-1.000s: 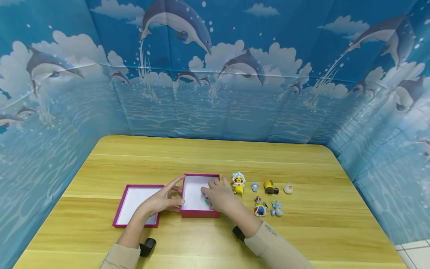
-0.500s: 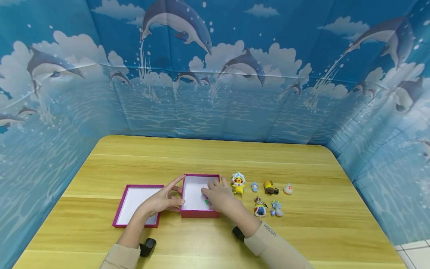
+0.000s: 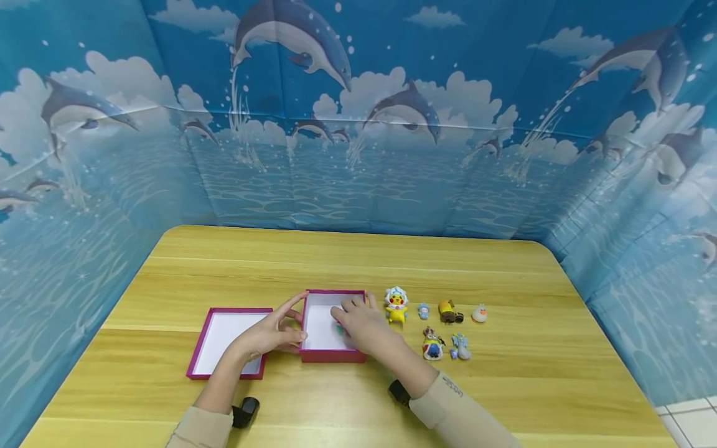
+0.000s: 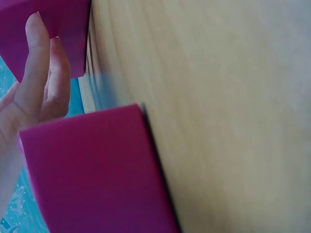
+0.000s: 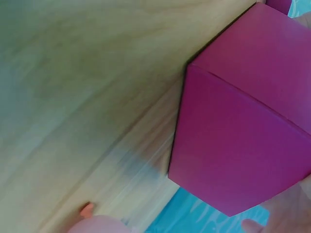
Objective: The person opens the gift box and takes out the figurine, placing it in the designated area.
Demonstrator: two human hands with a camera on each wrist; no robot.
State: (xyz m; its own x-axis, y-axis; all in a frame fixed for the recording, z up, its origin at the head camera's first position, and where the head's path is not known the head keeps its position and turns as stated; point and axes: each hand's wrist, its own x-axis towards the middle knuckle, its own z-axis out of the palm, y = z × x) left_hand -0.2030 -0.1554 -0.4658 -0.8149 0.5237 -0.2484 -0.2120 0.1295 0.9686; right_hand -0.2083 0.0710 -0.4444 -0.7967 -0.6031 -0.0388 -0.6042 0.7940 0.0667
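A magenta box (image 3: pixel 333 356) with a white inside stands in the middle of the table. My left hand (image 3: pixel 271 333) spreads against its left wall, index finger stretched to the far corner and thumb at the near part. In the left wrist view, straight fingers (image 4: pixel 34 73) lie against the box's outer side. Inside the box, thumb and fingers of my right hand (image 3: pixel 366 325) pinch a small toy, of which only a green bit (image 3: pixel 339 329) shows; the rest is hidden under the hand. The right wrist view shows the box's outer walls (image 5: pixel 243 131).
Left of the box lies a shallow magenta tray (image 3: pixel 229 333), white inside. To the right stand a Pikachu figure (image 3: pixel 396 306), a small blue figure (image 3: pixel 424 311), a yellow-brown figure (image 3: pixel 447 311), a white duck (image 3: pixel 479 313), a crowned Minion (image 3: pixel 432 344) and a grey-blue figure (image 3: pixel 462 346).
My right hand has shifted slightly left and away from me inside the box, and the green toy bit has moved with it. The left hand stays against the box wall.
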